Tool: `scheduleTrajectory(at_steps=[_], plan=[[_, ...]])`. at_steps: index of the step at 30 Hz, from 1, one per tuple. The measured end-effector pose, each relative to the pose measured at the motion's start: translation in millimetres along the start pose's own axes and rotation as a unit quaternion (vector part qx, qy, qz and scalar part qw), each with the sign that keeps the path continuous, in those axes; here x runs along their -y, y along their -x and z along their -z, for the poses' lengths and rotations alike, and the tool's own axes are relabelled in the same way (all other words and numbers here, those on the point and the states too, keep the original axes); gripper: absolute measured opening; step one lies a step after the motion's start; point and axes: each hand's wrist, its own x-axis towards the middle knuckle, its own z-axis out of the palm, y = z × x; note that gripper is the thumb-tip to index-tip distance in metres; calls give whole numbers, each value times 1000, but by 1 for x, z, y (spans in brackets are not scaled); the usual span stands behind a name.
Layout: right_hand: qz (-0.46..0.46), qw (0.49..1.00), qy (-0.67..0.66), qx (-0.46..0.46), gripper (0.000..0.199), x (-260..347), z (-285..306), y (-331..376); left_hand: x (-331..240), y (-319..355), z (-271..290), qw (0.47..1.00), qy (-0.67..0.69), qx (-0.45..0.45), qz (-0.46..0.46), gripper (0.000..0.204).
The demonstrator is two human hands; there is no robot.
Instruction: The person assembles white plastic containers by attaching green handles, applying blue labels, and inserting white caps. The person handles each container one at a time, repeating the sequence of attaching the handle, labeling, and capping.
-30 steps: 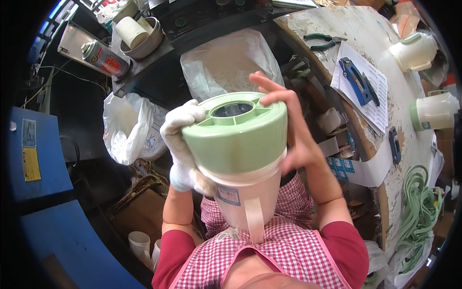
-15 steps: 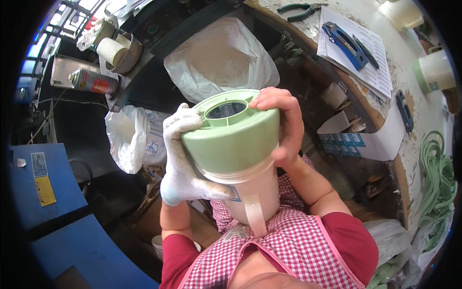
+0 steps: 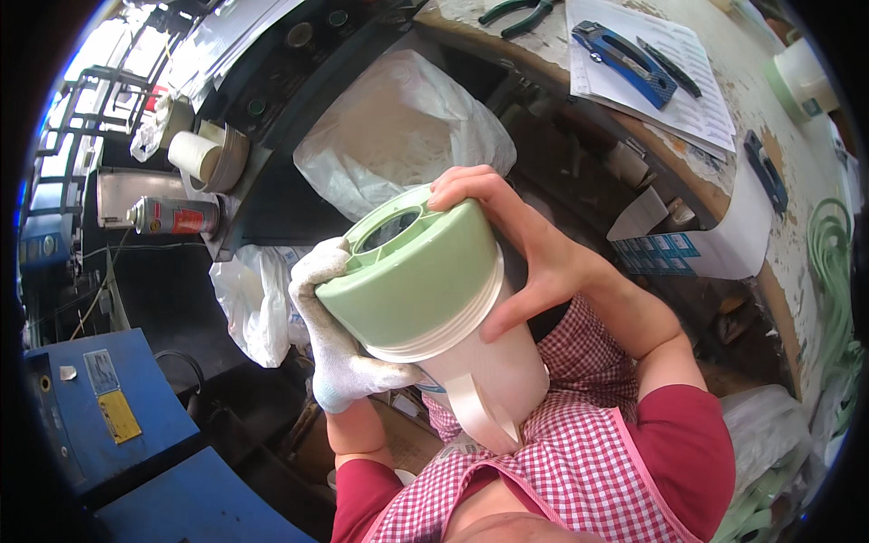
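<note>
Against my chest I hold a cream plastic jug [image 3: 507,362] with a side handle and a wide light-green collar [image 3: 416,281] at its far end. A dark round opening shows in the middle of the collar's top. My left hand [image 3: 337,339], in a whitish knit glove, grips the left side, fingers over the collar's rim and thumb along the body. The bare right hand [image 3: 516,240] grips the other side, with its fingertips on the rim and its thumb near the white ridges below the collar. The jug is tilted, its collar leaning up and to the left.
Beyond the jug sits a white plastic bag [image 3: 389,127]. At right, a worn bench [image 3: 787,195] carries papers, a blue-handled tool [image 3: 625,63], pliers [image 3: 520,16] and another jug [image 3: 806,86]. A spray can [image 3: 176,215] lies at left above blue machine panels [image 3: 154,380].
The jug has tilted further left, its collar turning that way while both hands keep hold. My right thumb now lies lower, by the ridges. The whole view has shifted a little.
</note>
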Motion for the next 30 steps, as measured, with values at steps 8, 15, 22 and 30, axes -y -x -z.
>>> scheduleTrajectory(at_steps=[8,15,22,30], plan=[[-29,990,118,-64,92,38,-10,7,-17,4,-14,998,-52,-27,37,122],[-13,996,87,-27,89,16,10,5,-3,4,-15,999,-14,-28,8,117],[-42,995,91,6,87,46,13,-8,-17,-7,-19,999,-48,-6,16,105],[-134,952,276,0,76,59,3,-2,-1,-12,-49,991,-81,-88,57,69]])
